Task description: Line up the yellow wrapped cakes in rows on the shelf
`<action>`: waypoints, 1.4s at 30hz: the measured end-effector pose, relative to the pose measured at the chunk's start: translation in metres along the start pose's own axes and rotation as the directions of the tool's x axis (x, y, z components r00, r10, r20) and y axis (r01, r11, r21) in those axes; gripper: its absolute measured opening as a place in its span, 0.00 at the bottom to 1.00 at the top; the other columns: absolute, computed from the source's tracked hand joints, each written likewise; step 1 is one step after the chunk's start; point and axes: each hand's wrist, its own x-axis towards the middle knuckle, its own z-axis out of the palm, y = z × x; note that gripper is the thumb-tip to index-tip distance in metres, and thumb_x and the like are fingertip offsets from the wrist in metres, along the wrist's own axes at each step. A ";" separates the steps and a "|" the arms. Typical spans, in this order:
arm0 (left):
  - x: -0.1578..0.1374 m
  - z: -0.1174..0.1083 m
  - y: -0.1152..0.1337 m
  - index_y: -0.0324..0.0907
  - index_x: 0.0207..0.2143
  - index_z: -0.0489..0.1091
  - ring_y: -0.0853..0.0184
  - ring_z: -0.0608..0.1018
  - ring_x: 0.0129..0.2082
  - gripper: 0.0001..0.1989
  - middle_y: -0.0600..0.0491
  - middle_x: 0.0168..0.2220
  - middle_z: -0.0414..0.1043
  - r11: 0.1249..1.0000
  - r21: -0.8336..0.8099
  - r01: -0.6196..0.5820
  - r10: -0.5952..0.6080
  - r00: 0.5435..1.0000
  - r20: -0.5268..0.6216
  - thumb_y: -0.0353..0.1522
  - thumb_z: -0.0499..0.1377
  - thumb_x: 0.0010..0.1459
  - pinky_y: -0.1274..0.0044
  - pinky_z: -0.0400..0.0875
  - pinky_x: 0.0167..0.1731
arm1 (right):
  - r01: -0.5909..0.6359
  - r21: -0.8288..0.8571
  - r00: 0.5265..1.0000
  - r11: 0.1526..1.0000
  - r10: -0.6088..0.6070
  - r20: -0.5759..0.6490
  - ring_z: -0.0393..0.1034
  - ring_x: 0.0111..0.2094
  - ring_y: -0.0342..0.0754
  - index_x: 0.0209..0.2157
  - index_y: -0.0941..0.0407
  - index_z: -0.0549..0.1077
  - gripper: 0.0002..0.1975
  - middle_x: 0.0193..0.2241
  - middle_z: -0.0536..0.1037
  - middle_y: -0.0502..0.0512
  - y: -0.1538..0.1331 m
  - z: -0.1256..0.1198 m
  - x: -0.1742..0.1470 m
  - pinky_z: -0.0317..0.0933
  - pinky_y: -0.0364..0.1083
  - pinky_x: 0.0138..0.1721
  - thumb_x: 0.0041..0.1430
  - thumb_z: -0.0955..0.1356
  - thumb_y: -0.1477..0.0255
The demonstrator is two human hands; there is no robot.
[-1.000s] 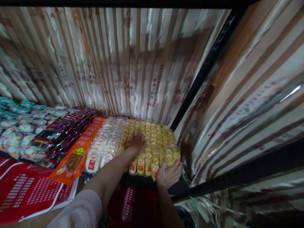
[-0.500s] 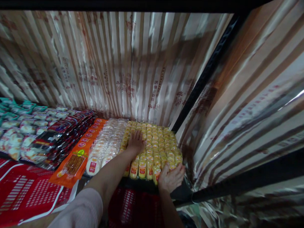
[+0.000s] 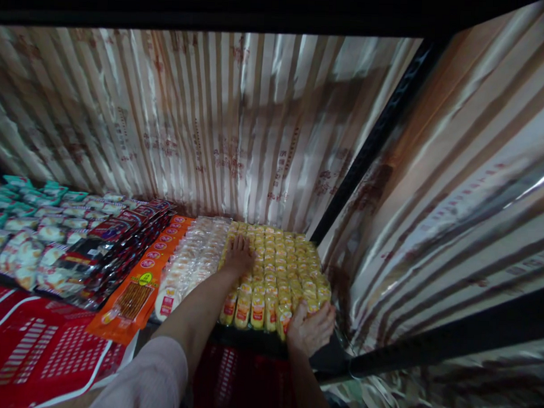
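Rows of small yellow wrapped snack packs [image 3: 270, 269] stand close together at the right end of a dark shelf. My left hand [image 3: 240, 256] lies on top of them near their left side, fingers stretched toward the back wall. At the front right corner, my right hand [image 3: 311, 329] rests against the packs with its fingers extended and its palm facing them. Neither hand is wrapped around a pack. Left of the yellow packs are rows of white packs in clear wrap [image 3: 192, 249], partly hidden by my left forearm.
An orange snack bag [image 3: 139, 282] lies beside the white packs. Further left are stacked dark packs [image 3: 119, 234] and green-and-white packs [image 3: 26, 201]. A red printed basket picture [image 3: 48, 345] shows at front left. A black post [image 3: 367, 154] and striped sheeting [image 3: 221, 125] bound the shelf.
The view has shifted slightly, so the shelf sits a little lower. Both hands stay on the yellow packs, with the left hand's fingers a little less spread.
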 end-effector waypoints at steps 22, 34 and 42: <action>-0.043 -0.032 0.018 0.34 0.54 0.60 0.56 0.48 0.62 0.23 0.43 0.59 0.54 0.969 -0.105 -0.223 0.191 0.948 -0.253 0.36 0.46 0.59 0.60 0.43 0.59 | -0.035 0.007 0.999 0.999 0.035 0.030 0.48 0.58 0.61 0.60 0.59 0.50 0.31 0.58 0.55 0.68 0.007 0.005 -0.002 0.47 0.59 0.54 0.59 0.55 0.57; -0.198 0.024 0.065 0.34 0.53 0.61 0.62 0.66 0.53 0.24 0.41 0.54 0.60 0.837 -0.342 -0.427 0.411 0.903 -0.122 0.22 0.44 0.53 0.72 0.65 0.51 | -0.086 0.034 0.993 0.996 0.083 0.082 0.46 0.58 0.58 0.59 0.65 0.53 0.32 0.58 0.55 0.71 0.005 -0.001 -0.001 0.43 0.56 0.55 0.60 0.52 0.58; -0.195 0.023 0.069 0.32 0.58 0.53 0.61 0.56 0.60 0.30 0.41 0.62 0.47 0.878 -0.355 -0.321 0.367 0.928 0.069 0.22 0.45 0.50 0.73 0.56 0.57 | -0.194 0.121 0.978 0.974 0.183 0.096 0.47 0.59 0.59 0.58 0.62 0.54 0.33 0.59 0.54 0.66 0.011 0.002 0.005 0.44 0.57 0.55 0.59 0.50 0.56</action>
